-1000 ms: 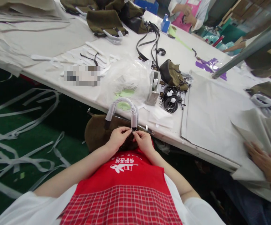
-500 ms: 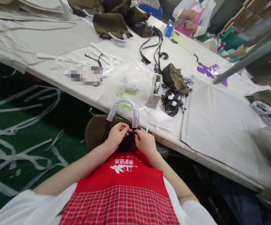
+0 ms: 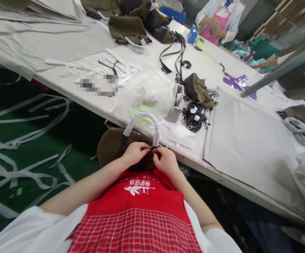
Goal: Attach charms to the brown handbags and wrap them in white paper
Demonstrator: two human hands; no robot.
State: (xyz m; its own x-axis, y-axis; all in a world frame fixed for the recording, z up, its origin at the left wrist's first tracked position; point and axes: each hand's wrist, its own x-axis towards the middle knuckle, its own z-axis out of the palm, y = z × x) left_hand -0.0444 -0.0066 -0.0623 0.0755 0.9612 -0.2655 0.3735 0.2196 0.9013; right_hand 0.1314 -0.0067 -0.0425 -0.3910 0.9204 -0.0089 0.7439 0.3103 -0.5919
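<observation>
An olive bag rests between my body and the table edge, its wrapped white handle standing up. Both my hands meet at the base of the handle's right end. My left hand pinches a small dark piece there, with thumb and finger together. Close against it, my right hand pinches the same spot from the other side. A metal ring seems to show between the fingertips, but the detail is too small to make out.
On the white table lie a clear plastic bag, a tape dispenser, coiled black straps, a small olive pouch and more olive bags. A metal pole rises at right. A person in a pink apron stands across.
My left hand has turned a little, its fingertips closer to those of my right hand at the handle's base. The whole view has shifted slightly.
</observation>
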